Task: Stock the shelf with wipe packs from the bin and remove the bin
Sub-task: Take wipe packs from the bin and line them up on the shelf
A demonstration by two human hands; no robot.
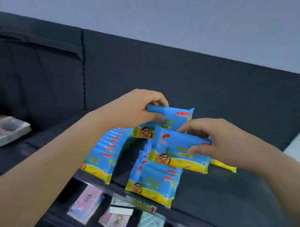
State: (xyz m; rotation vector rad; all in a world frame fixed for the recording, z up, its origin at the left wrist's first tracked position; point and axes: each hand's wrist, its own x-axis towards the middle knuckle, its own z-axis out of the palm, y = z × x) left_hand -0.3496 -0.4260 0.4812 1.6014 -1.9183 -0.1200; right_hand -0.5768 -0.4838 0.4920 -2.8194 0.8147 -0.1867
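Each of my hands holds one blue-and-yellow wipe pack above the dark shelf (229,192). My left hand (138,108) pinches the top edge of the rear pack (174,119). My right hand (222,141) grips the front pack (171,152) by its upper right corner. Below them, two rows of the same packs stand upright on the shelf: a left row (104,156) and a middle row (153,182). Another pack (223,165) lies partly hidden behind my right hand. The bin is not in view.
A white packet (3,131) lies on the shelf at the left. Pink and teal packets (150,226) fill the lower shelf beneath a price label (143,205). The dark back panel (186,80) rises behind the rows.
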